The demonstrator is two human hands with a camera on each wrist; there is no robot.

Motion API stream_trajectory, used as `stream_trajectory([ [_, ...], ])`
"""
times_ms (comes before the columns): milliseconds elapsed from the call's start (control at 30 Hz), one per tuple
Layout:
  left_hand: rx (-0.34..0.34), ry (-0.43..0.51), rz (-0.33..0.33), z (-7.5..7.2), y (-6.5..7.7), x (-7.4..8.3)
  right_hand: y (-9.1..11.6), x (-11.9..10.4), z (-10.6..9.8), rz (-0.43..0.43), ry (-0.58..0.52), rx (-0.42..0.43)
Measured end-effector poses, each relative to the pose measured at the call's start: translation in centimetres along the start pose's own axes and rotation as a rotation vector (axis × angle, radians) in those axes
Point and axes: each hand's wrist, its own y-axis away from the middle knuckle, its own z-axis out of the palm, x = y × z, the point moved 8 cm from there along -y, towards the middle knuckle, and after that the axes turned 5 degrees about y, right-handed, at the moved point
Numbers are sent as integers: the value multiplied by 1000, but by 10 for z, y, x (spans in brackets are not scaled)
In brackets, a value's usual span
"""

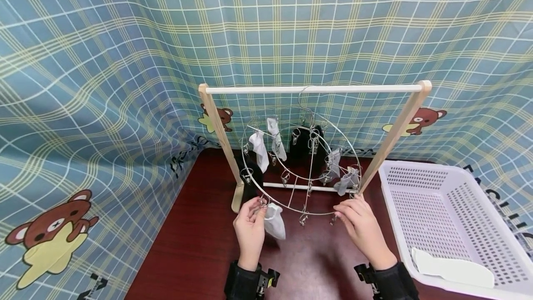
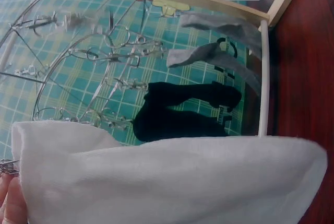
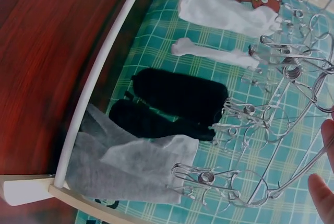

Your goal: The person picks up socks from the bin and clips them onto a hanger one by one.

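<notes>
A round metal clip hanger (image 1: pixel 291 208) hangs from the white bar. At its front left, my left hand (image 1: pixel 250 226) pinches a metal clip (image 2: pixel 8 167) at the cuff of a white sock (image 1: pixel 275 222), which dangles beside the fingers and fills the lower left wrist view. On the front right, my right hand (image 1: pixel 360 221) holds the hanger's outer ring between thumb and fingers, partly cut off in the right wrist view. Elsewhere on the hanger are white socks (image 3: pixel 224 12), black socks (image 3: pixel 180 93) and grey socks (image 3: pixel 135 166).
A wooden stand (image 1: pixel 393 135) with a white bar (image 1: pixel 354 89) carries the hanger over a dark red table (image 1: pixel 179 244). On the right sits a white plastic basket (image 1: pixel 424 216) with a white sock (image 1: pixel 451 268) inside. Checked cloth (image 1: pixel 333 27) covers the walls behind and left.
</notes>
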Motion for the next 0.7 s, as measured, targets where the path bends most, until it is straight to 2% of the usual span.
stream_trajectory([
  [167,-1,-8,23,2,-3,21,-2,-2,-1,-3,-23,3],
  [267,19,-36,74,3,-3,34,-3,-4,-1,-8,-35,6],
  [333,38,-56,153,3,-1,41,-4,-5,-1,-8,-36,5],
  [433,65,-69,314,3,8,47,-5,-8,0,-9,-37,-2],
  [533,58,-69,462,8,17,48,-6,-10,0,-10,-40,-6],
  [600,25,-65,557,14,23,56,-7,-12,0,-14,-42,-7],
  [700,-88,-79,600,29,29,59,-9,-16,0,-22,-47,-6],
])
